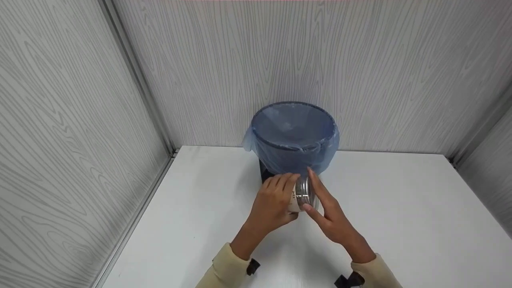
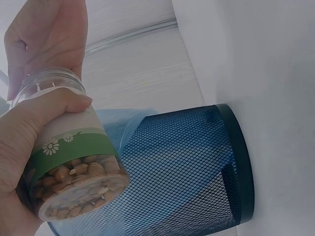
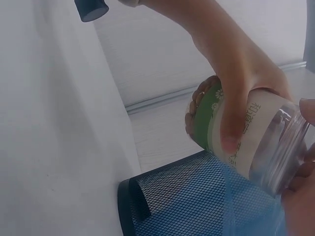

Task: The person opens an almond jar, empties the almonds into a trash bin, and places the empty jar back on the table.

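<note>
Nearest, two pale sleeves at the table's [image 1: 400, 208] front edge. Just in front of the bin [image 1: 294, 136], a jar [image 1: 302, 194] of nuts held on its side above the white table. Left hand [image 1: 276, 198] wrapped around the jar's labelled body, fingers curled tight on it. Right hand [image 1: 326, 210] at the jar's clear threaded mouth, thumb and long fingers touching the rim, nearly straight. Behind the jar, the dark mesh bin lined with a blue bag [image 1: 256, 140]. Farther back, grey wood-grain walls.
</note>
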The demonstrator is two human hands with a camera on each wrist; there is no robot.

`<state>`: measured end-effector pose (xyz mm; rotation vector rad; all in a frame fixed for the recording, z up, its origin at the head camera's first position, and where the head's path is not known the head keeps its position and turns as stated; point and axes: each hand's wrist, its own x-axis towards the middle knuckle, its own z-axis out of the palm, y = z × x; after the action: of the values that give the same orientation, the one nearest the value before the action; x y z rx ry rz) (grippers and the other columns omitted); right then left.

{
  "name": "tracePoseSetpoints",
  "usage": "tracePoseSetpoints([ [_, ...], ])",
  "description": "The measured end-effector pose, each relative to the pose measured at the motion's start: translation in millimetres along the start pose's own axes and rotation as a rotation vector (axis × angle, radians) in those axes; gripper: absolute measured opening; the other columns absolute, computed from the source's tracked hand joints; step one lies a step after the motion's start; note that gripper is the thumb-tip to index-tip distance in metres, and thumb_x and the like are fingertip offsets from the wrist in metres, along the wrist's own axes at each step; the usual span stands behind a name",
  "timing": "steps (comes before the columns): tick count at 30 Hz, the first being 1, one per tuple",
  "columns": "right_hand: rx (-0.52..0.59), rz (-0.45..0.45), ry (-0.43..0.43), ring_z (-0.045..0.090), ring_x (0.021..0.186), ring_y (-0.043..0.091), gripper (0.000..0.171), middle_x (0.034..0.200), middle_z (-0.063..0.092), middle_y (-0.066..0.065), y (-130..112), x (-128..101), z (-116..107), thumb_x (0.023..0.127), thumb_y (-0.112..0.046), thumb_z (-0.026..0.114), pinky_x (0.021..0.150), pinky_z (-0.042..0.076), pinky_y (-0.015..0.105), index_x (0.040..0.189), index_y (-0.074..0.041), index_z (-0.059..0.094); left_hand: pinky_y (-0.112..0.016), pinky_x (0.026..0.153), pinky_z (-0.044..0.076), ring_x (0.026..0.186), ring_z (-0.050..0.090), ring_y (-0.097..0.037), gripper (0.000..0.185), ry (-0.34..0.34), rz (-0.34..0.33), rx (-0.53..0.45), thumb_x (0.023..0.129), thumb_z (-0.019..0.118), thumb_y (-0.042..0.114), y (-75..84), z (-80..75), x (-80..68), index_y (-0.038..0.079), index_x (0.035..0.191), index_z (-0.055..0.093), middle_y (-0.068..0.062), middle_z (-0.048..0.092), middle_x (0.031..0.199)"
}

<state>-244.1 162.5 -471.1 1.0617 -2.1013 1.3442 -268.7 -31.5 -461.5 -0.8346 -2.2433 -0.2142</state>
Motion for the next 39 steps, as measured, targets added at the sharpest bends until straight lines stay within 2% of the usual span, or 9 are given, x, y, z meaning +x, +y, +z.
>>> tracePoseSetpoints([
  [5, 0.013, -0.079, 0.022, 0.018, 0.147, 0.051, 0.08, 0.159, 0.02, 0.036, -15, 6, -1, 0.084, 0.018, 0.061, 0.124, 0.014, 0.031, 0.152, 0.017, 0.02, -0.036, 0.103, 0.049, 0.119, 0.06, -0.02, 0.091, 0.007, 0.0, 0.001, 0.065, 0.089, 0.044, -0.1, 1.0, 0.4, 0.008, 0.14, 0.053, -0.005, 0.064, 0.13],
  [8, -0.005, -0.081, 0.043, 0.018, 0.146, 0.053, 0.079, 0.159, 0.02, 0.037, -15, 6, 0, 0.084, 0.017, 0.061, 0.124, 0.014, 0.032, 0.152, 0.018, 0.02, -0.035, 0.103, 0.048, 0.119, 0.06, -0.019, 0.09, 0.002, 0.001, -0.005, 0.066, 0.089, 0.043, 0.4, 0.9, 0.8, 0.008, 0.14, 0.052, -0.005, 0.063, 0.13],
  [13, -0.073, 0.019, 0.068, 0.019, 0.151, 0.042, 0.081, 0.165, 0.018, 0.023, 0, 0, 4, 0.092, 0.008, 0.061, 0.122, 0.016, 0.026, 0.159, 0.005, 0.015, -0.035, 0.103, 0.048, 0.119, 0.059, -0.019, 0.092, 0.003, -0.005, -0.025, 0.065, 0.09, 0.044, 0.7, 0.0, 0.6, 0.009, 0.141, 0.051, -0.004, 0.062, 0.131],
  [18, -0.071, 0.14, 0.055, 0.018, 0.154, 0.032, 0.08, 0.169, 0.015, 0.012, 8, -4, 3, 0.099, -0.003, 0.059, 0.121, 0.016, 0.022, 0.163, -0.008, 0.012, -0.035, 0.103, 0.048, 0.12, 0.059, -0.019, 0.094, 0.003, -0.006, -0.032, 0.063, 0.091, 0.044, 0.6, 1.0, 0.3, 0.009, 0.141, 0.051, -0.004, 0.062, 0.132],
  [27, -0.087, 0.193, 0.024, 0.023, 0.152, 0.031, 0.076, 0.167, 0.021, 0.013, 6, -5, 0, 0.101, -0.012, 0.061, 0.12, 0.018, 0.02, 0.163, -0.009, 0.017, -0.035, 0.102, 0.049, 0.118, 0.06, -0.019, 0.093, 0.0, -0.002, -0.014, 0.064, 0.09, 0.045, 1.4, -0.1, -0.4, 0.009, 0.14, 0.052, -0.004, 0.062, 0.13],
  [32, -0.093, 0.169, -0.006, 0.023, 0.152, 0.031, 0.078, 0.167, 0.021, 0.014, 7, -6, -2, 0.1, -0.01, 0.062, 0.12, 0.02, 0.023, 0.163, -0.008, 0.017, -0.035, 0.102, 0.049, 0.118, 0.06, -0.019, 0.092, -0.016, -0.008, -0.013, 0.065, 0.089, 0.045, 1.7, -0.1, -1.0, 0.01, 0.141, 0.051, -0.004, 0.063, 0.13],
  [39, -0.047, 0.025, 0.009, 0.02, 0.152, 0.038, 0.083, 0.166, 0.02, 0.02, 13, -5, -2, 0.091, 0.006, 0.064, 0.122, 0.016, 0.025, 0.16, 0.002, 0.018, -0.034, 0.102, 0.049, 0.117, 0.061, -0.019, 0.091, -0.011, 0.002, 0.006, 0.067, 0.088, 0.046, 1.8, 0.1, -0.9, 0.009, 0.141, 0.05, -0.005, 0.063, 0.13],
])
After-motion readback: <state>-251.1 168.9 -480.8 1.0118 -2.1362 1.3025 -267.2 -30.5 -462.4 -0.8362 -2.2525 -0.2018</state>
